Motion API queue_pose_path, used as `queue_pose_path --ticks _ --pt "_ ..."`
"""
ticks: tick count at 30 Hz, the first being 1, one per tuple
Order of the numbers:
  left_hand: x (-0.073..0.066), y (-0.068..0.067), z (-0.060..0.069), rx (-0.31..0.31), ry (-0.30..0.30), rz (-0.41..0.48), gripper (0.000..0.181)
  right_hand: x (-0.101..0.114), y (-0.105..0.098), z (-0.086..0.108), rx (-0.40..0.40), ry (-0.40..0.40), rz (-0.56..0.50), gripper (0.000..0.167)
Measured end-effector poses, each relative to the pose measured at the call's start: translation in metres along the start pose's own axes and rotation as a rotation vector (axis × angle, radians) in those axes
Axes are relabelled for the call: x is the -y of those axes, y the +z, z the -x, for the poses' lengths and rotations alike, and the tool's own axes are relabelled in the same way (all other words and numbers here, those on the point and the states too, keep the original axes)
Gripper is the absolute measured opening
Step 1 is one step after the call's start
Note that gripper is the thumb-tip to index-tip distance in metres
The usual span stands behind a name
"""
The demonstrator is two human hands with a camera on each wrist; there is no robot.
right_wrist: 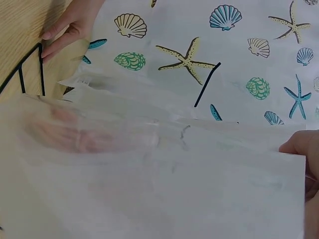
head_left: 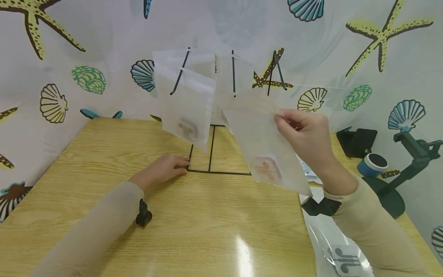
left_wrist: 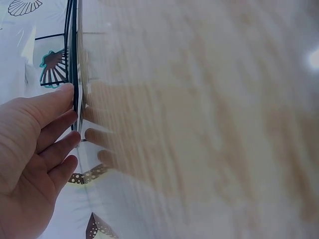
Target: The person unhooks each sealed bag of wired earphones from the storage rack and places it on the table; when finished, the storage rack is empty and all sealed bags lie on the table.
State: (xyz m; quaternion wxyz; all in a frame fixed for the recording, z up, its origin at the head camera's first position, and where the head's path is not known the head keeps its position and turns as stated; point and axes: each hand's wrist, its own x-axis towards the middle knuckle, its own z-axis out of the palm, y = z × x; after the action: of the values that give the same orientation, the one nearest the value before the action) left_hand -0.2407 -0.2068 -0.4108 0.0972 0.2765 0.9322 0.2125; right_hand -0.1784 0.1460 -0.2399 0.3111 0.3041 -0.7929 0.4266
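My left hand [head_left: 164, 167] [left_wrist: 35, 154] [right_wrist: 77, 22] is at the left corner of a black wire rack [head_left: 218, 172] [left_wrist: 75, 59] [right_wrist: 21, 64] on the table, thumb and fingers around the wire. My right hand [head_left: 306, 132] [right_wrist: 306, 159] pinches the upper right corner of a translucent white bag [head_left: 257, 134] [right_wrist: 199, 194]. A pinkish item [head_left: 267, 168] shows through near its bottom. The bag's upper edge lies just below the middle hook [head_left: 233, 73]; whether it touches the hook I cannot tell. Another bag [head_left: 187, 96] with a small brownish item hangs on the left hook.
A wooden table [head_left: 104, 154] meets a sheet [head_left: 114, 23] printed with shells and starfish. Clear packaging with grey shapes [head_left: 346, 261] lies at the front right. Beyond my right arm are a blue cup-like object [head_left: 368, 168], a black stand [head_left: 361, 142] and a dark green arm on a round base [head_left: 392, 202].
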Motion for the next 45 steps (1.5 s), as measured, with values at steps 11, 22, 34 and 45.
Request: queue_pose_path --ticks 11,22,34,45 --pt "0.0 0.002 0.0 0.004 -0.014 0.043 0.041 -0.005 -0.011 0.01 0.036 0.119 -0.045 0.01" --pt "0.002 0.002 0.0 0.012 -0.024 0.048 0.041 -0.024 -0.037 0.038 0.162 0.401 -0.138 0.019" --pt "0.007 0.004 -0.002 -0.006 -0.006 0.013 0.039 -0.046 -0.059 0.075 0.224 0.735 -0.353 0.022" --pt "0.003 0.004 -0.002 -0.044 0.007 0.004 0.037 -0.061 -0.061 0.1 0.248 0.862 -0.509 0.02"
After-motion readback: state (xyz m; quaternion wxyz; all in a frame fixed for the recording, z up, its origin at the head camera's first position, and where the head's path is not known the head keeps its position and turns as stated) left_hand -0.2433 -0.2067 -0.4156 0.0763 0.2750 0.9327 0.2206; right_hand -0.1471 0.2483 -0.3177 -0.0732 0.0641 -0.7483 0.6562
